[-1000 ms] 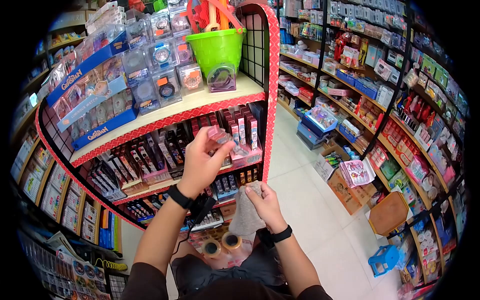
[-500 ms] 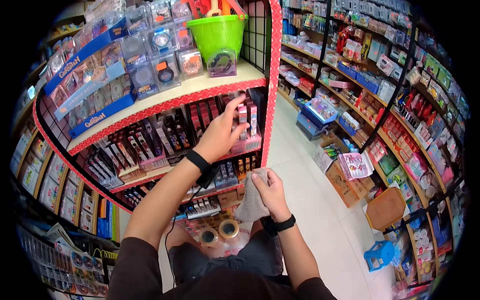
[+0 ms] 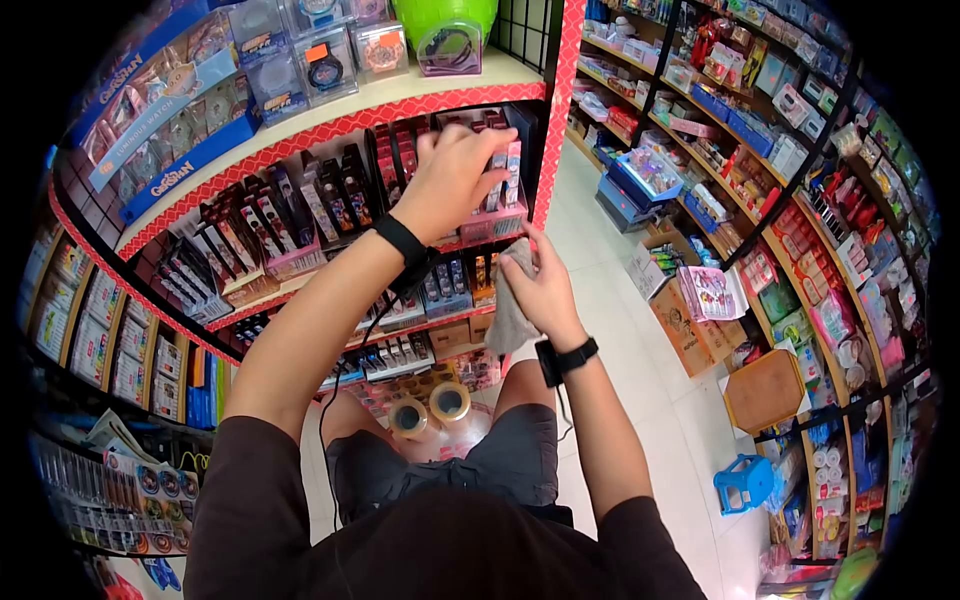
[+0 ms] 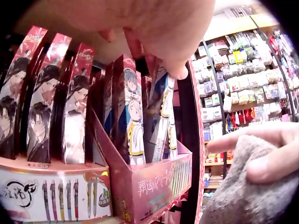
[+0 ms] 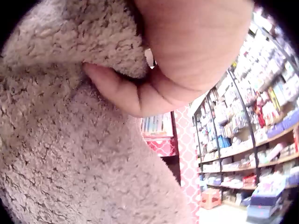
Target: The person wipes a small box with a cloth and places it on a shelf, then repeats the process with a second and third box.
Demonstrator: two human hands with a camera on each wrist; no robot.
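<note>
My left hand [image 3: 455, 180] reaches into the middle shelf of the red-trimmed rack. Its thumb and fingers pinch the top of a slim printed box [image 4: 161, 116], tilted beside similar boxes in a pink display box [image 4: 161, 186]; part of the grip is hidden behind the hand. A fuzzy grey-beige cloth [image 3: 510, 310] hangs from my right hand [image 3: 545, 290], which grips it just in front of the shelf. The right thumb presses into a fold of the cloth in the right wrist view.
Boxed watches [image 3: 325, 68] and a green bucket [image 3: 450, 22] stand on the shelf above. Two tape rolls [image 3: 450, 402] sit low between the knees. To the right are a blue stool [image 3: 745, 484], a cardboard carton [image 3: 700, 325] and stocked shelves. A cable [image 3: 365, 345] trails from the left wrist.
My left hand has carried a small pink pack from in front of the rack to the pink display box. The right hand with the cloth has moved up towards the shelf. The head view has tilted down.
</note>
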